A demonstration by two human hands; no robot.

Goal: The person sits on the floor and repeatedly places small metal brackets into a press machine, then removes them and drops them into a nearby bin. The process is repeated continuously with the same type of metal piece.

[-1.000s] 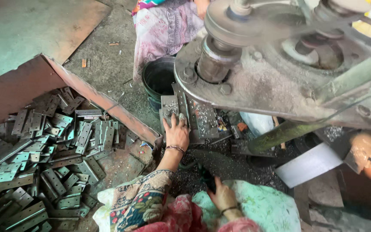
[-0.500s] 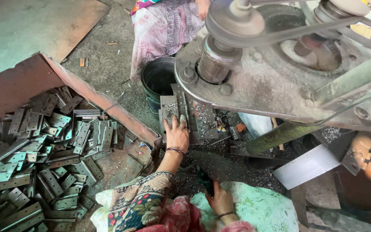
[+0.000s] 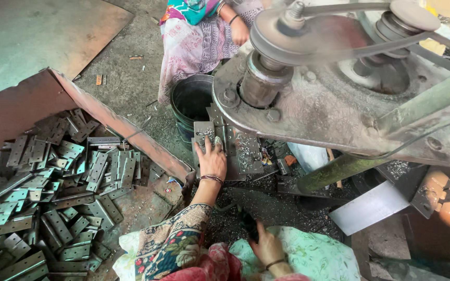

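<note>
L hand flat, fingers spread, pressing down on a metal hinge plate on the bed of the belt-driven machine — palm on top, not wrapped round it; fingertips right at the plate's near edge, close under the spindle.

R hand low in the lap, on pale green cloth; fingers curled about something dark and small — can't tell what, or how tightly.

Plate sits just in front of the black bucket, betw. hand and machine body; metal swarf scattered all round it.

Handling, by the look: stiff, flat steel, fairly heavy for its bulk; edges prob. sharp, surface gritty not slick; best held by the long edges or pinned flat from above, fingers clear of the tool.

Pile of like hinges to the L in a rusty sheet-metal bin; another person in patterned cloth sits beyond the bucket.
</note>
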